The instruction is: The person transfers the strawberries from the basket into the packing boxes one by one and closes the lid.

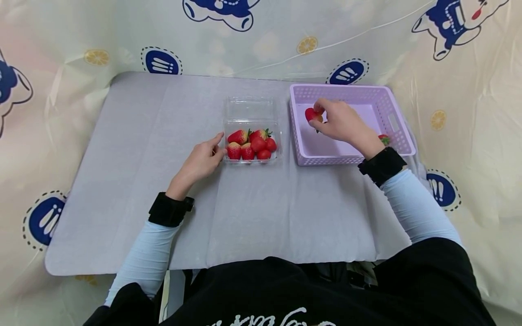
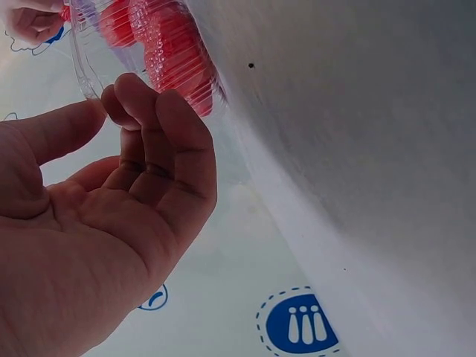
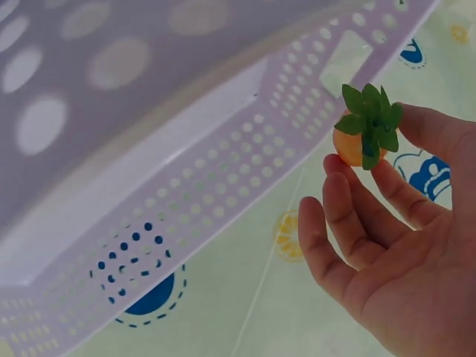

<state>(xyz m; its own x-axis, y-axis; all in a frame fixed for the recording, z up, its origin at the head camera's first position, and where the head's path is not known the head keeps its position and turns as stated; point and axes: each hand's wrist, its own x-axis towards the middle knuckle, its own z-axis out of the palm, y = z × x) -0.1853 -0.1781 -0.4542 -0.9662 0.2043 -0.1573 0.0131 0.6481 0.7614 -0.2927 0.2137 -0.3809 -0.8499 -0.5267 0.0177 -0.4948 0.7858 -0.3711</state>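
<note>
A clear plastic clamshell box (image 1: 251, 111) lies with its lid folded back, and several red strawberries (image 1: 258, 145) fill its base. At the box's left edge, my left hand (image 1: 202, 159) pinches the rim between thumb and fingers; the left wrist view shows the curled fingers (image 2: 182, 160) close up. Inside the purple basket (image 1: 352, 160), my right hand (image 1: 344, 122) pinches a strawberry (image 1: 311, 114). The right wrist view shows that strawberry's green leaves (image 3: 370, 123) and pale shoulder between thumb and fingertips. Another strawberry (image 1: 384, 139) lies in the basket, partly hidden by my right wrist.
The basket, with perforated walls, stands to the right of the box. Both rest on a grey cloth-covered table (image 1: 134, 149). A patterned curtain (image 1: 277, 45) hangs around the far and side edges.
</note>
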